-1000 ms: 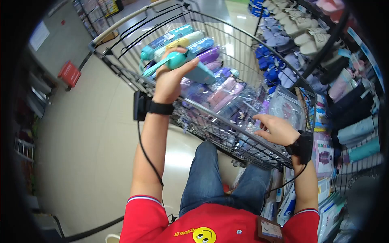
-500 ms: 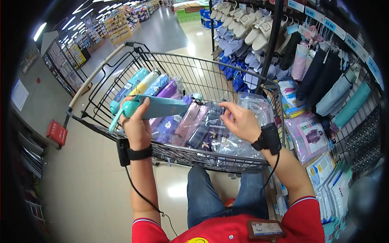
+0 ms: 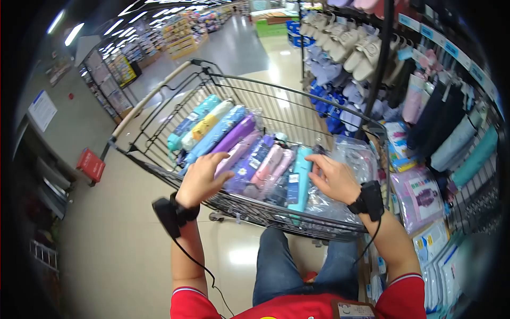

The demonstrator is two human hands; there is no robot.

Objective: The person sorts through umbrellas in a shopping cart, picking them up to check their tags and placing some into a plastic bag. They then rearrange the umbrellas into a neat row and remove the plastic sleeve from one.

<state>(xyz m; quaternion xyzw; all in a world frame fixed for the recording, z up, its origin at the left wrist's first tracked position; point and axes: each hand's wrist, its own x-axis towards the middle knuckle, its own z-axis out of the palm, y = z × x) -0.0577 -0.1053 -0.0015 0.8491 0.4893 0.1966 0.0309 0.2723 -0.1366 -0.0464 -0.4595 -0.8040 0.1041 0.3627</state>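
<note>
A row of folded umbrellas in sleeves lies in the wire shopping cart (image 3: 297, 98), several of them in clear plastic. A teal umbrella (image 3: 303, 175) with a dark blue tag lies at the right end of the row. Against its right side are the bent fingertips of my right hand (image 3: 333, 178), which is not wrapped around it. My left hand (image 3: 204, 178) is over the cart's near side, thumb and fingers apart and nothing in them. Close to it are a pink umbrella (image 3: 237, 151) and a purple flowered umbrella (image 3: 247, 169).
Clear plastic packaging (image 3: 353, 159) fills the cart's right end. On the right, a rack holds slippers (image 3: 361, 50), hanging umbrellas (image 3: 451, 146) and packaged goods (image 3: 419, 196). A red box-like object (image 3: 90, 166) stands on the floor to the left.
The teal umbrella has gone from my left hand into the cart, at the row's right end. My left hand has opened and lowered; my right hand has moved down beside that umbrella.
</note>
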